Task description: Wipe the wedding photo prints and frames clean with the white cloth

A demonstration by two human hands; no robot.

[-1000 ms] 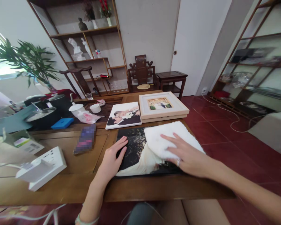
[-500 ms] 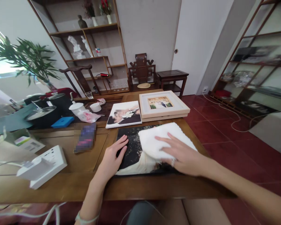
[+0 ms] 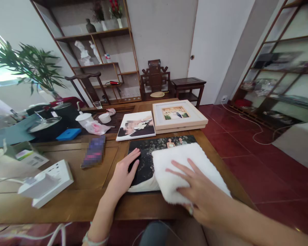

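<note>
My left hand (image 3: 125, 172) lies flat with its fingers stretched, resting on the left edge of a dark photo panel (image 3: 141, 165) on the table. The panel shows two people among pale flowers and a long white dress train. My right hand (image 3: 195, 188) holds a folded white towel (image 3: 169, 159) against the panel, fingers spread over its top and one tucked by the near edge. The towel covers the panel's right part and hangs past its front edge. Behind it lie a white-edged photo panel (image 3: 143, 128) and stacked pale wooden picture frames (image 3: 181, 102).
A white power strip (image 3: 53, 181), an open small box (image 3: 29, 159) and a blue box (image 3: 68, 134) are on the left of the wooden table (image 3: 105, 205). Farther back stand a dark pot (image 3: 47, 128), a white teapot (image 3: 84, 119) and a white cup (image 3: 104, 118).
My right hand has drawn the towel toward me and slightly right, uncovering the two people at the panel's top. My left hand has stayed in place.
</note>
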